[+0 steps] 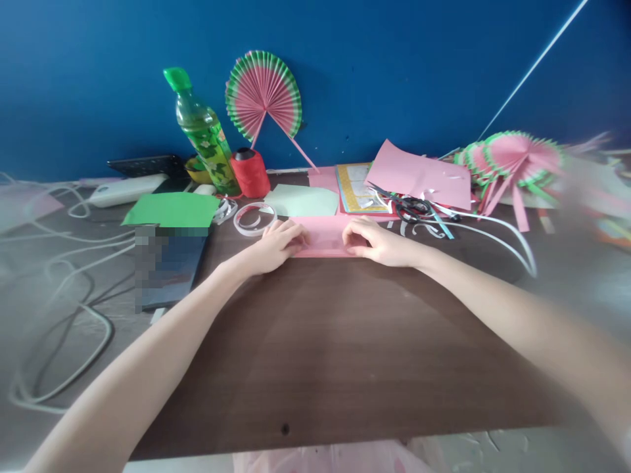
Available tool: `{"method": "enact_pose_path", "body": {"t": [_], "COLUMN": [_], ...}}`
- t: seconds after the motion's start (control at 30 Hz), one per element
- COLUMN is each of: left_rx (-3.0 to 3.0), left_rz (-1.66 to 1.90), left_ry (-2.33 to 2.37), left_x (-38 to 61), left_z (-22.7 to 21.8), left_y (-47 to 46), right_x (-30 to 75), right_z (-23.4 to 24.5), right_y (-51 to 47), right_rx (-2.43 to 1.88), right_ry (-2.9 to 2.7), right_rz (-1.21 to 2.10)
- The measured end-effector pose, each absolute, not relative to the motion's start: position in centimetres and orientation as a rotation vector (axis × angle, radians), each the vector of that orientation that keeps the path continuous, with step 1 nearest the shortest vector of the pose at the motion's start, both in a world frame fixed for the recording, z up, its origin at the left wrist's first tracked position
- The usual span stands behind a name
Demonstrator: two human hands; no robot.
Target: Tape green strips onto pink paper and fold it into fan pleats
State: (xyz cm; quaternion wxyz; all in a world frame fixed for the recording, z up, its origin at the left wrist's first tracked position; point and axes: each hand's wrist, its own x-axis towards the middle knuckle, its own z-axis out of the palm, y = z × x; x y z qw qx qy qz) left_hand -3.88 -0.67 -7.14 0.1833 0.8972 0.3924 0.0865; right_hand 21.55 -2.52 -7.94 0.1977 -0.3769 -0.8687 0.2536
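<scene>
A pink sheet of paper [325, 231] lies on the brown table, with a narrow strip along its near edge that looks folded. My left hand [280, 246] grips that edge at the left end, fingers curled. At the right end my right hand [378, 242] pinches the same edge between thumb and fingers. Both palms hide the paper's near corners. Just beyond my left hand are a roll of white tape [240, 223] and a pale green sheet [302, 199]. Past my right hand lie black-handled scissors [413, 209] among white paper scraps.
A green-capped bottle [204, 135] and a red thread spool [250, 173] stand at the back. One pleated paper fan [263, 92] leans on the blue wall; more fans [515, 157] lie right. A green sheet [172, 209], a phone [175, 266] and white cables [106, 328] are left.
</scene>
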Motion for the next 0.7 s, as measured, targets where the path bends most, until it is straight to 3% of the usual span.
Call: {"method": "enact_pose_path", "body": {"t": [0.33, 0.7], "left_rx": [2.574, 2.825], "left_rz": [0.09, 0.475], "left_ry": [1.3, 0.905], "left_x": [-3.89, -3.46], "left_z": [-6.83, -7.11], "left_y": [-0.74, -1.6], "right_x": [22.32, 22.27], "right_z": [-7.39, -7.6], "right_y": [-1.95, -1.57], "right_rx": [-0.968, -0.955], "right_ry": [-2.53, -2.499], "right_rz": [0.793, 0.806]}}
